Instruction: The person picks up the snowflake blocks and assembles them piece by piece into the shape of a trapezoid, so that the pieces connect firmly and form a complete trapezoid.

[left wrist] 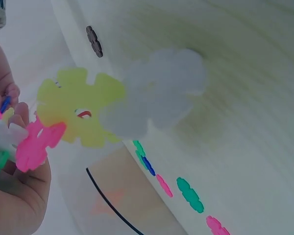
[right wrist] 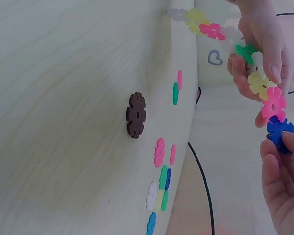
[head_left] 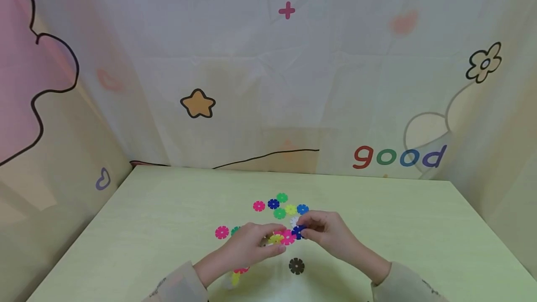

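My left hand (head_left: 251,242) holds a chain of interlocking plastic snowflake discs around its middle. One end trails below the hand, where a yellow disc (left wrist: 81,105) and a whitish disc (left wrist: 159,93) show in the left wrist view. At the other end, a yellow disc (right wrist: 261,85) and a pink disc (right wrist: 273,104) stick out past the fingers. Between thumb and fingers, my right hand (head_left: 331,232) pinches a blue snowflake disc (right wrist: 280,133). That disc meets the pink one's edge; how deep the slots join cannot be told.
On the pale table (head_left: 377,227) a dark brown disc (head_left: 296,266) lies nearest me. Farther back are several loose discs, among them pink (head_left: 258,206), green (head_left: 282,197), light blue (head_left: 302,209) and white (head_left: 294,221). Another pink disc (head_left: 222,232) lies left. A printed curtain (head_left: 251,83) hangs behind.
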Motion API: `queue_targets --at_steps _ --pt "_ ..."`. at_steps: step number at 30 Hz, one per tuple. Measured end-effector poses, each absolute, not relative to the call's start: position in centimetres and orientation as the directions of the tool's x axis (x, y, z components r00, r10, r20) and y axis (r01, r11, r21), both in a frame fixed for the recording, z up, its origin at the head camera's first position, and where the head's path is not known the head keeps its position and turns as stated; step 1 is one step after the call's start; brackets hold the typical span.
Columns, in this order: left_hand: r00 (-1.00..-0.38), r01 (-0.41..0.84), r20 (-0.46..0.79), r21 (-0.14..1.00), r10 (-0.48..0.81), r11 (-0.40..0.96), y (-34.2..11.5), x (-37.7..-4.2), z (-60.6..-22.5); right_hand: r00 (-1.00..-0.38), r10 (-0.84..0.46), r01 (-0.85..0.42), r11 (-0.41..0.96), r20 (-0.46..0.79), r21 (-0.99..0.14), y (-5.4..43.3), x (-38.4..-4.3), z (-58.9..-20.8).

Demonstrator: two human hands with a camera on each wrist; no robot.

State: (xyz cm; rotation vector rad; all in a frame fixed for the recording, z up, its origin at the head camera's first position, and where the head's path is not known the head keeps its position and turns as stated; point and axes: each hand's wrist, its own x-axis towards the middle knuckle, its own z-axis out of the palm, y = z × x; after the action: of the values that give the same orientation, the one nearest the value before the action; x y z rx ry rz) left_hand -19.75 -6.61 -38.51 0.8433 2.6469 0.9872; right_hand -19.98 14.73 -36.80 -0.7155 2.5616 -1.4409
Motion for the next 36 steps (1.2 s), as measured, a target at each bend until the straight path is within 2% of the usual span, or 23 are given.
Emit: queue_targets --at_steps 25,31,36 --pt "-0.821 0.444 0.008 0.637 0.571 0.629 -6.2 -19.5 -38.6 -0.858 -0.506 -0.329 0.411 0.088 -0.850 14.3 -19.7 -36.7" --pt "-0.811 0.452 0.009 0.643 0.585 0.618 -6.2 -19.5 -38.5 -0.865 -0.499 -0.292 0.429 0.045 -0.855 14.4 -19.7 -36.3" --pt "-0.786 0.467 -0.012 0.643 0.618 0.607 -6.3 -19.2 -38.3 -0.835 -0.550 -0.280 0.429 -0.003 -0.859 14.7 -19.7 -35.8"
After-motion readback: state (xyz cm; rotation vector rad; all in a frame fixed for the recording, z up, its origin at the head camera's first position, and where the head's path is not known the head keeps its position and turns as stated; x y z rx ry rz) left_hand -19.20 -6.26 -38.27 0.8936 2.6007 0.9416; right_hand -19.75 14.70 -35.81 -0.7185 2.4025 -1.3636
